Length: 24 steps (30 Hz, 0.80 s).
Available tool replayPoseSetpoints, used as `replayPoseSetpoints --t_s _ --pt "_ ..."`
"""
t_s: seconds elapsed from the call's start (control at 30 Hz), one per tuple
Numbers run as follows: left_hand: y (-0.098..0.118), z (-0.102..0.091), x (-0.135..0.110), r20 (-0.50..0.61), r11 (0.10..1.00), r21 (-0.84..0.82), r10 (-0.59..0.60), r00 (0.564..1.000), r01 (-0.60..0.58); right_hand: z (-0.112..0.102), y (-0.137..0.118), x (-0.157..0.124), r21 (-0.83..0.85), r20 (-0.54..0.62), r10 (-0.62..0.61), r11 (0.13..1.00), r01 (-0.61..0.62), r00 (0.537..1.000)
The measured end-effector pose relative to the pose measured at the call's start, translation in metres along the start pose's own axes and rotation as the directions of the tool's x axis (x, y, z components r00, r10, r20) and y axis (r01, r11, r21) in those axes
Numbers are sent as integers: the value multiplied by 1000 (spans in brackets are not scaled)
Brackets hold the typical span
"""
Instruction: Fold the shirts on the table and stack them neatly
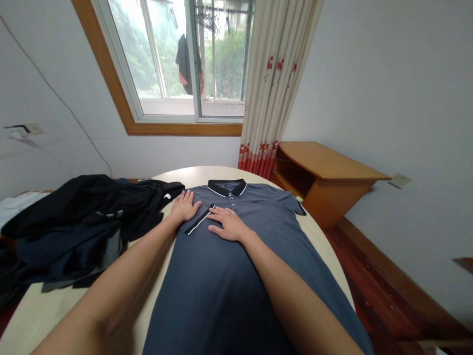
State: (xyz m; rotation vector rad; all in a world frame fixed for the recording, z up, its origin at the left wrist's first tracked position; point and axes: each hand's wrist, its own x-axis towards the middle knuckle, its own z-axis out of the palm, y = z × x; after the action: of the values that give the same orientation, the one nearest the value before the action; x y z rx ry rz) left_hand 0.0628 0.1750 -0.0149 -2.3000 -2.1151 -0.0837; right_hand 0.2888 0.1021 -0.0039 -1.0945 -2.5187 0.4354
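Note:
A slate-blue polo shirt (236,276) with a black, white-trimmed collar (226,187) lies front up on a round pale table (325,246), collar away from me. Its left sleeve is folded in across the chest, showing a black cuff with white trim. My left hand (185,207) lies flat and open on that folded sleeve at the shirt's shoulder. My right hand (228,223) rests flat on the chest just below the button placket, fingers stretched toward the left hand. Neither hand grips the cloth.
A heap of dark clothes (77,222) covers the table's left part. A wooden side table (321,177) stands right of the table, under a flowered curtain (273,84). A window (185,59) is behind. White cloth (18,204) lies at far left.

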Motion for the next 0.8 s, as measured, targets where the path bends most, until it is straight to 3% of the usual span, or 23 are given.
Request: replayPoseSetpoints --t_s 0.23,0.37,0.5,0.63,0.8 --pt "-10 3 25 0 999 -39 -24 1000 24 -1 -1 0 14 12 18 1000 -18 1000" --pt "-8 -5 29 49 998 -45 -36 998 38 -1 0 0 11 8 20 1000 -20 1000" --pt "3 -11 6 11 999 -53 6 1000 -6 2 3 1 0 5 7 1000 -7 1000" --pt "9 1 -33 -23 989 -55 135 991 -136 2 3 2 -14 4 3 1000 -3 1000" --pt "5 8 -52 -3 992 -92 91 996 -91 0 1 1 -14 12 8 1000 -7 1000"
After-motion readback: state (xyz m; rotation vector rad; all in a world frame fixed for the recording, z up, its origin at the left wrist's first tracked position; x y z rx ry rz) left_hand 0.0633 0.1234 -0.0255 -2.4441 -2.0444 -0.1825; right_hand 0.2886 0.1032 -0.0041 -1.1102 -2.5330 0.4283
